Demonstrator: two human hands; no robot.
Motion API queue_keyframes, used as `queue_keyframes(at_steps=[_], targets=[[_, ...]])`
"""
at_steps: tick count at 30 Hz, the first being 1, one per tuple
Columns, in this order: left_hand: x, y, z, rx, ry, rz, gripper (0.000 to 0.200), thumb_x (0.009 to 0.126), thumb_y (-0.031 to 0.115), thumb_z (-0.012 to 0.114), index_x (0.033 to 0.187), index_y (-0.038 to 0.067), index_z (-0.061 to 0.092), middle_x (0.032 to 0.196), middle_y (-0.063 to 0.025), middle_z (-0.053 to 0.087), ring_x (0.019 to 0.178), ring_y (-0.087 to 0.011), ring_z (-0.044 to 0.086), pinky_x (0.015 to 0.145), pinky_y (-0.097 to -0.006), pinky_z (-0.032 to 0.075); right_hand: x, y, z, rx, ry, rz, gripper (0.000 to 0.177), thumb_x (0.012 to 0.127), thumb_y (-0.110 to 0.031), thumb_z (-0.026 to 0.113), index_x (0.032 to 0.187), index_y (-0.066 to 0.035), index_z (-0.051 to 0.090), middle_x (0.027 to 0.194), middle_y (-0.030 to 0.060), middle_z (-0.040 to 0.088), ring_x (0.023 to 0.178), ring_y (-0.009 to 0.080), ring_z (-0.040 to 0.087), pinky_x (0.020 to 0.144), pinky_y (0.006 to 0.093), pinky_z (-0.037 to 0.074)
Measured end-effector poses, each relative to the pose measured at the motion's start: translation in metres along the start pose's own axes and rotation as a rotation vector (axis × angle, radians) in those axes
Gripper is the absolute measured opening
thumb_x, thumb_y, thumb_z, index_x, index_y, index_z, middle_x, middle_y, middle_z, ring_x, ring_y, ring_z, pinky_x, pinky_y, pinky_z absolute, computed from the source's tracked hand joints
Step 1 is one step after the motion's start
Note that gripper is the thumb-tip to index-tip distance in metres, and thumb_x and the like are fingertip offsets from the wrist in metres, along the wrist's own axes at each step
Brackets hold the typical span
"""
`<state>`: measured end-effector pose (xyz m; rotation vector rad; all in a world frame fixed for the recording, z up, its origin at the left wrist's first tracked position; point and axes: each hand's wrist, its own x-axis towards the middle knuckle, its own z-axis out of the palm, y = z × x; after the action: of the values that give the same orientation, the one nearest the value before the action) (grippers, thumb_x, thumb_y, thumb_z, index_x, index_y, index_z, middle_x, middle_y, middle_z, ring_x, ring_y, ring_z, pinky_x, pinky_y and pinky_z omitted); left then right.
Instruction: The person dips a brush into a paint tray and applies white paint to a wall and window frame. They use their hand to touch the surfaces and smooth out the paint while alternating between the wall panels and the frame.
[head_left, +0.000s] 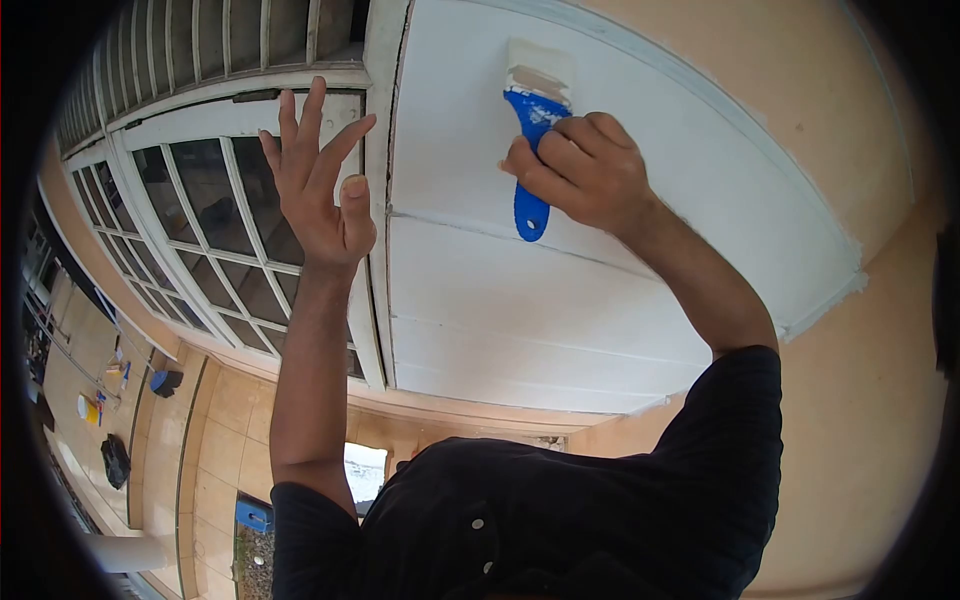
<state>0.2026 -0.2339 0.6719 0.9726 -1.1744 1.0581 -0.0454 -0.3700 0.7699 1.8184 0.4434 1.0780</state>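
Note:
My right hand (592,172) is closed around the blue handle of a wide paintbrush (536,108). White paint smears the brush's ferrule area, and its pale bristles point up, overlapping the white panel (480,290) in this view. Below my fingers the handle's end with its hanging hole sticks out. My left hand (325,195) is raised with fingers spread and nothing in it, in front of the white frame between the panel and the glazed window.
A white-framed window (215,165) with several panes lies left, under a slatted grille (215,45). Peach wall (860,440) borders the panel. On the tiled floor (228,410) are a blue broom head (166,382), a yellow-and-white container (88,408), a black bag (115,460) and a blue box (254,514).

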Motion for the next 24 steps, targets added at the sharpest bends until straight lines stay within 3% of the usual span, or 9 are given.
queue_keyframes(at_steps=[4,6,8,9,13,16,18,22,24], targets=[[0.001,-0.001,-0.002,0.018,-0.015,0.015,0.062,0.107,0.055,0.031,0.117,0.017,0.078,0.156,-0.0124,0.053,0.155,-0.0395,0.03,0.123,-0.0687,0.003,-0.027,-0.067,0.034,0.243,-0.182,-0.208,0.017,0.082,-0.015,0.072,0.092,-0.02,0.06,0.077,-0.0035,0.05,0.071,0.0106,0.053,0.073,0.0247,0.043],[0.001,-0.002,-0.001,0.014,-0.01,0.013,0.062,0.107,0.056,0.031,0.117,0.017,0.078,0.156,-0.0124,0.053,0.155,-0.0394,0.03,0.123,-0.0686,0.003,-0.018,-0.082,0.039,0.827,-0.371,0.132,0.013,0.09,-0.02,0.071,0.101,-0.017,0.064,0.084,-0.0012,0.058,0.075,0.0137,0.057,0.078,0.0298,0.048],[0.001,-0.003,-0.004,0.014,-0.014,0.012,0.062,0.107,0.056,0.03,0.117,0.018,0.078,0.156,-0.0124,0.053,0.155,-0.0392,0.03,0.123,-0.0684,0.003,-0.002,-0.058,0.048,1.251,-0.579,0.808,0.029,0.102,-0.034,0.067,0.105,-0.005,0.07,0.082,0.0109,0.068,0.067,0.0248,0.06,0.07,0.0378,0.052],[0.001,-0.003,-0.004,0.01,-0.018,0.02,0.062,0.107,0.056,0.03,0.119,0.018,0.078,0.156,-0.0124,0.053,0.155,-0.0394,0.03,0.123,-0.0685,0.003,0.004,-0.043,0.058,1.271,-0.467,0.918,0.03,0.1,-0.033,0.069,0.099,-0.003,0.07,0.071,0.0116,0.066,0.06,0.0242,0.058,0.062,0.0354,0.05],[0.003,-0.001,-0.008,0.008,-0.03,0.037,0.061,0.106,0.058,0.032,0.135,0.018,0.069,0.158,-0.0117,0.051,0.157,-0.0394,0.026,0.122,-0.0691,0.004,0.049,0.028,0.047,0.77,-0.104,0.662,0.021,0.093,-0.028,0.077,0.089,-0.009,0.069,0.066,0.0027,0.057,0.057,0.0177,0.052,0.056,0.0327,0.043],[0.002,-0.002,-0.009,0.054,-0.053,0.024,0.066,0.106,0.059,0.033,0.153,0.017,0.051,0.162,-0.0108,0.045,0.159,-0.0386,0.019,0.123,-0.0682,0.005,0.064,0.036,0.037,0.572,0.041,0.38,0.02,0.096,-0.028,0.076,0.098,-0.009,0.071,0.078,0.0061,0.068,0.066,0.021,0.061,0.063,0.0379,0.044],[-0.001,-0.007,-0.01,0.07,-0.071,0.01,0.069,0.106,0.06,0.033,0.157,0.016,0.044,0.164,-0.0105,0.041,0.159,-0.0384,0.017,0.123,-0.0675,0.006,0.055,0.03,0.039,-0.096,0.129,-0.144,0.014,0.094,-0.028,0.077,0.099,-0.016,0.073,0.075,-0.0057,0.058,0.065,0.0084,0.055,0.06,0.0256,0.042],[-0.007,-0.013,-0.018,0.085,-0.095,-0.005,0.074,0.106,0.06,0.036,0.162,0.012,0.036,0.167,-0.0105,0.037,0.16,-0.0385,0.014,0.124,-0.0663,0.007,0.019,-0.044,0.074,0.156,-0.1,-0.316,0.019,0.081,-0.018,0.079,0.09,-0.021,0.062,0.076,-0.0082,0.052,0.068,0.0055,0.055,0.066,0.0219,0.043],[-0.006,-0.017,-0.021,0.072,-0.073,-0.003,0.073,0.106,0.06,0.036,0.161,0.012,0.038,0.167,-0.0105,0.037,0.16,-0.0387,0.013,0.124,-0.0665,0.007,0.014,-0.07,0.074,0.45,-0.173,-0.228,0.013,0.088,-0.018,0.076,0.09,-0.018,0.063,0.076,-0.0076,0.056,0.068,0.0066,0.058,0.067,0.0236,0.047]])
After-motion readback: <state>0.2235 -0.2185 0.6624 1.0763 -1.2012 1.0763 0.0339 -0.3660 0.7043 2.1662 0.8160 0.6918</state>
